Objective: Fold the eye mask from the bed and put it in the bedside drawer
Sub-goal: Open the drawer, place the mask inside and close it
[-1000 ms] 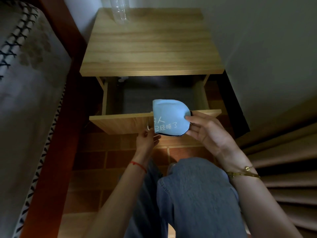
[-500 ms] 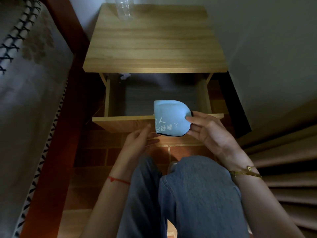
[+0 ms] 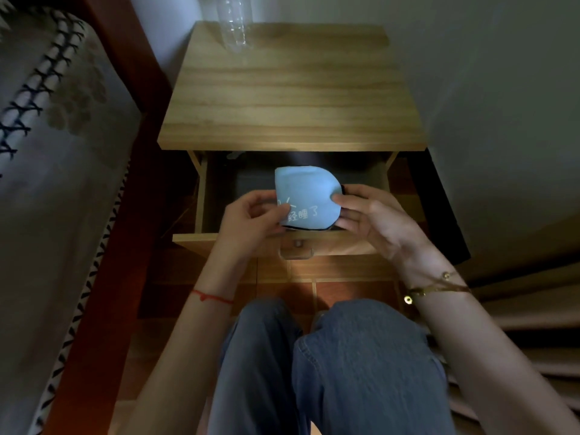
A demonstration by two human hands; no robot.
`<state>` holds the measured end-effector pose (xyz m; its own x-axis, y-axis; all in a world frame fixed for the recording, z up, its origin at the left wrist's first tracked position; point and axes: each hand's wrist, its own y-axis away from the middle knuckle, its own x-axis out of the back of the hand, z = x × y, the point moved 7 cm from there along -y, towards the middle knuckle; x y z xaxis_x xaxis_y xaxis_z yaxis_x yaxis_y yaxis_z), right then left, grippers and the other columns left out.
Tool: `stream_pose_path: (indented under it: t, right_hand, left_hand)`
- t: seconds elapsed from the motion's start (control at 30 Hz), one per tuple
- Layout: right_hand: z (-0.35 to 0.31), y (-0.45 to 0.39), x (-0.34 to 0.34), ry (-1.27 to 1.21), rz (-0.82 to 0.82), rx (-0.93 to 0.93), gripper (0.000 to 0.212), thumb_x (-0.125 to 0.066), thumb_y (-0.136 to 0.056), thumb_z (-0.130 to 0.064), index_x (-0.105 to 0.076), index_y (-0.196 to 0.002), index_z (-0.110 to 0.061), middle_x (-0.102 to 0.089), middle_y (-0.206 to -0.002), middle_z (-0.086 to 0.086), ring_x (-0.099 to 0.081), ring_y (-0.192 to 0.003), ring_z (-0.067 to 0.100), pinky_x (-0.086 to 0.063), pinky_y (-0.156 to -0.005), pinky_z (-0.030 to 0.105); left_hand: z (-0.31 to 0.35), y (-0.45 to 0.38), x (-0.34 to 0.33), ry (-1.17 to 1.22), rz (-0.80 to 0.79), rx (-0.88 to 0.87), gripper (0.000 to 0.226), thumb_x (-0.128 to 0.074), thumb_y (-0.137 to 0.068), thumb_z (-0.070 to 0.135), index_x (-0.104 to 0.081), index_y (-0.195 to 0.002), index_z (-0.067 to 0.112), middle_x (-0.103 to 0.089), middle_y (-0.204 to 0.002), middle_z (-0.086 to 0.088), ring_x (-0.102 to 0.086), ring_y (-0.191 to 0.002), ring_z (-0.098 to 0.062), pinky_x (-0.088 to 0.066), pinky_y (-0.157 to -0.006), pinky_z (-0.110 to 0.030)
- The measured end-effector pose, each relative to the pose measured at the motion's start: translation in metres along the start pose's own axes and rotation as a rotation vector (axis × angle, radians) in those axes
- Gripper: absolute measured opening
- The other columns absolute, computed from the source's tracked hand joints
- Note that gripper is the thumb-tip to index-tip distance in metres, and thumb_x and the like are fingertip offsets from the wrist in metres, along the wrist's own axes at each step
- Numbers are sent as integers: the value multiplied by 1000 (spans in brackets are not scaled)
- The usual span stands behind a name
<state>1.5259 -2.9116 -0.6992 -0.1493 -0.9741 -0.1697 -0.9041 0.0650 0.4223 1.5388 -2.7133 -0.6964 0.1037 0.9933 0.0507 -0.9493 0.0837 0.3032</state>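
1. Folded blue eye mask (image 3: 306,196), held above the open bedside drawer (image 3: 201,196).
2. Left hand (image 3: 251,219) fingers grasp its left edge.
3. Right hand (image 3: 373,218) fingers grasp its right edge.

The drawer (image 3: 201,196) stands pulled out under the nightstand surface (image 3: 292,98), its dark interior open from above across the left and back; a small pale scrap (image 3: 233,155) lies at its far left corner. Both hands, left hand (image 3: 251,219) and right hand (image 3: 373,216), each with a grip on the folded eye mask (image 3: 306,197), fill the space over the front middle. The overhanging surface blocks entry from behind. The bed frame (image 3: 125,183) crowds the left side, the wall (image 3: 470,89) the right. A clear bottle (image 3: 232,23) stands at the surface's back left.
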Motion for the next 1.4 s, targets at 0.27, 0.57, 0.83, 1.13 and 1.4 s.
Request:
stream_pose_path:
  t: [0.27,0.57,0.83,1.13,1.4]
  right_hand:
    - [3,-65,0,301,135,-7,30,-68,-83,-5,-57,-111,-5,-66,-110,19,-70,-92,25,-60,-66,26]
    - [36,-125,0,419,91,-277,37,-61,-85,4,-53,-121,4,-60,-125,24,-62,-112,34,-55,-85,37]
    - [53,-154,1,624,130,-329,36,-60,-88,-1,-53,-123,-1,-59,-127,19,-61,-112,28,-55,-91,37]
    - [61,-156,4,635,144,-368,44,-61,-87,1,-49,-129,-3,-59,-126,18,-64,-109,27,-56,-88,34]
    - [47,-145,13,650,198,-284,36,-63,-85,-1,-54,-120,2,-61,-122,21,-65,-107,30,-54,-92,37]
  left_hand:
    - [-13,-62,-6,-166,18,145,30,-68,-84,8,-59,-113,7,-64,-116,-19,-66,-104,-30,-56,-89,-41]
    - [-36,-101,-18,-410,-73,325,41,-65,-87,11,-56,-126,2,-62,-123,-19,-63,-111,-30,-54,-90,-34]
    - [-52,-117,-19,-540,-131,347,31,-54,-91,4,-60,-120,-5,-64,-111,-26,-60,-90,-28,-53,-78,-33]
    - [-53,-114,-23,-633,-198,385,36,-46,-97,14,-51,-131,2,-58,-128,-21,-58,-117,-32,-49,-102,-42]
    - [-44,-108,-10,-653,-157,286,37,-48,-97,19,-51,-131,5,-59,-126,-18,-59,-113,-29,-50,-100,-42]
